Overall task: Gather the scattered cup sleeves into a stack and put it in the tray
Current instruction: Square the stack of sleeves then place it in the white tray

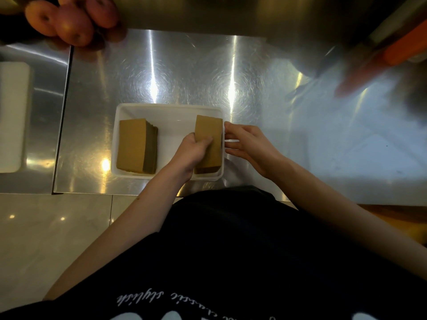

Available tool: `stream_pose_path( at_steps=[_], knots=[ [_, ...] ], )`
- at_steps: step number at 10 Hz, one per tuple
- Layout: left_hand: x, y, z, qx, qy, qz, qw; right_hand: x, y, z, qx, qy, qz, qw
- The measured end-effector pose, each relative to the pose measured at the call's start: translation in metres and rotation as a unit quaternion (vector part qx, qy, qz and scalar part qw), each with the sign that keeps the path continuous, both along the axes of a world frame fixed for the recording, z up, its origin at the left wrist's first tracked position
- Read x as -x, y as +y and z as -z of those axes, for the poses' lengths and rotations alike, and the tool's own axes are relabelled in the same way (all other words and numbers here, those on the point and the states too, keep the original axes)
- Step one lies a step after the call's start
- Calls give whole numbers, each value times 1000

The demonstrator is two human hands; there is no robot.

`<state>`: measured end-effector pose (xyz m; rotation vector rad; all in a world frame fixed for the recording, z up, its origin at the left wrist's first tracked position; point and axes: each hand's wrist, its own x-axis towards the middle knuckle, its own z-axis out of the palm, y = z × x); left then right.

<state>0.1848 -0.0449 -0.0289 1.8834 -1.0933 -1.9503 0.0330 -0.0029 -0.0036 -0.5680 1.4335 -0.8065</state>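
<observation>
A white rectangular tray (172,112) sits on the steel counter in front of me. One stack of brown cardboard cup sleeves (134,146) lies flat in its left end. A second brown sleeve stack (209,128) stands in the tray's right end against the wall. My left hand (193,151) grips this second stack from its left side, thumb across its face. My right hand (248,144) hovers just outside the tray's right wall with fingers spread, fingertips at the rim, holding nothing.
Several red apples (69,19) lie at the counter's far left corner. A white board (12,116) rests on the lower steel surface at left. An orange-and-dark object (397,49) sits blurred at the far right. The counter's front edge is near my body.
</observation>
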Motion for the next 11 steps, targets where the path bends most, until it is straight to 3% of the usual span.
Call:
stream_pose_path(
  at_steps=[3, 5, 7, 9, 10, 11],
  knots=[
    [4, -4, -3, -19, 23, -9, 1000, 1, -3, -3, 4, 7, 0, 1000],
    [-2, -11, -5, -18, 10, 51, 998, -2, -1, -4, 21, 72, -24, 997],
    [-16, -23, -11, 37, -25, 160, 986, -8, -5, -6, 35, 202, -82, 975],
    [-26, -41, -28, 144, -116, 329, 926, -8, -15, -9, 64, 365, -153, 916],
    [-29, -47, -42, 272, -183, 362, 873, 1, -21, -17, 81, 426, -159, 887],
    [-27, -42, -51, 376, -178, 309, 855, 7, -25, -27, 124, 471, -156, 859]
  ],
)
